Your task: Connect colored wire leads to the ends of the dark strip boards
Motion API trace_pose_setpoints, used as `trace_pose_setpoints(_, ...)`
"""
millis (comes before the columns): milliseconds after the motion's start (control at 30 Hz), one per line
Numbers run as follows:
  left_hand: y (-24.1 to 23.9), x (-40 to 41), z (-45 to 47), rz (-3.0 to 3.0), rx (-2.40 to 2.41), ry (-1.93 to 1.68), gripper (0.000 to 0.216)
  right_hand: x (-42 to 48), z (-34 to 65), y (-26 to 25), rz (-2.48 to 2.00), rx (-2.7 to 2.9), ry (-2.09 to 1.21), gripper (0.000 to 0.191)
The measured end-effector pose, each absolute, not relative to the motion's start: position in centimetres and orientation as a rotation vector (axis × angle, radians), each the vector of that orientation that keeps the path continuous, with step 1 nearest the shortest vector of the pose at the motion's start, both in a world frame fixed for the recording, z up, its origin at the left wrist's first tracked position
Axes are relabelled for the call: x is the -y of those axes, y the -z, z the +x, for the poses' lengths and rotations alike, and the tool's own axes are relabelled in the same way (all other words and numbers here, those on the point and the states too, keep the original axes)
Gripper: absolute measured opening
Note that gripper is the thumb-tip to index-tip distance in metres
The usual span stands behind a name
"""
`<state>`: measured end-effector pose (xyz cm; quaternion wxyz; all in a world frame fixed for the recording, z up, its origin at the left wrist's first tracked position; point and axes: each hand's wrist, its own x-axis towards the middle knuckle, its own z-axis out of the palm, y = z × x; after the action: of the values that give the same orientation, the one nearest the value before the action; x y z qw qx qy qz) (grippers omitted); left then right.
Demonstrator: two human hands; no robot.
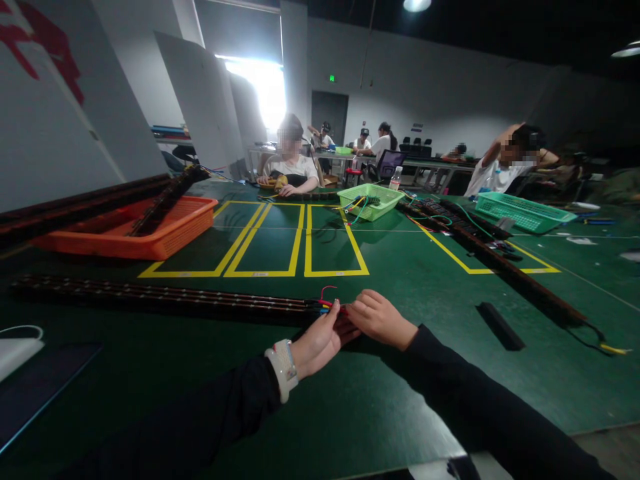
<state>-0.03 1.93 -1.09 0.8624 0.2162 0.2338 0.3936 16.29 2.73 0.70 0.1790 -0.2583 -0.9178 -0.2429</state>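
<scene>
A long dark strip assembly with several parallel rows lies across the green table, its right end at my hands. Coloured wires, red, yellow and blue, come out of that end. My left hand, a pale band on its wrist, is closed round the wire ends with the thumb on top. Against it, my right hand pinches at the red wire, though its fingertips partly hide what they hold. One thin red wire curls up just behind the left thumb.
An orange basket holding a dark strip stands at the back left. Green baskets stand farther back. Yellow taped boxes mark the table. Another long strip and a short black piece lie right. A person sits opposite.
</scene>
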Motion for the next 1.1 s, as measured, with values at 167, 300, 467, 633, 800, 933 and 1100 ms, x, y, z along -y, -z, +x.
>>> trace_pose_setpoints(167, 0.6, -1.9, -0.1, 0.451, -0.513, -0.835, 0.026, -2.7, 16.7, -1.5, -0.815, 2.560, 0.586, 0.022)
trace_pose_setpoints(300, 0.1, -1.6, -0.2, 0.486, -0.518, -0.802, 0.034, -2.9, 17.2, -2.2, -0.989, 2.539, 0.491, 0.029)
trace_pose_setpoints(467, -0.3, -1.4, -0.2, 0.542, -0.553, -0.766, 0.044, -3.3, 17.5, -1.8, -1.105, 2.502, 0.273, 0.033)
trace_pose_setpoints(633, -0.5, -1.4, -0.2, 0.540, -0.584, -0.778, 0.049, -4.4, 17.4, -0.3, -1.235, 2.232, -0.130, 0.029)
trace_pose_setpoints(800, -0.5, -1.4, -0.3, 0.577, -0.571, -0.728, 0.054, -5.6, 17.4, 0.8, -1.283, 2.003, -0.325, 0.026)
trace_pose_setpoints(933, -0.5, -1.5, -0.5, 0.583, -0.547, -0.705, 0.053, -6.4, 17.3, 1.3, -1.289, 1.953, -0.363, 0.027)
trace_pose_setpoints(1100, -0.4, -1.5, -0.5, 0.585, -0.576, -0.696, 0.054, -6.2, 17.5, 1.4, -1.343, 1.977, -0.389, 0.031)
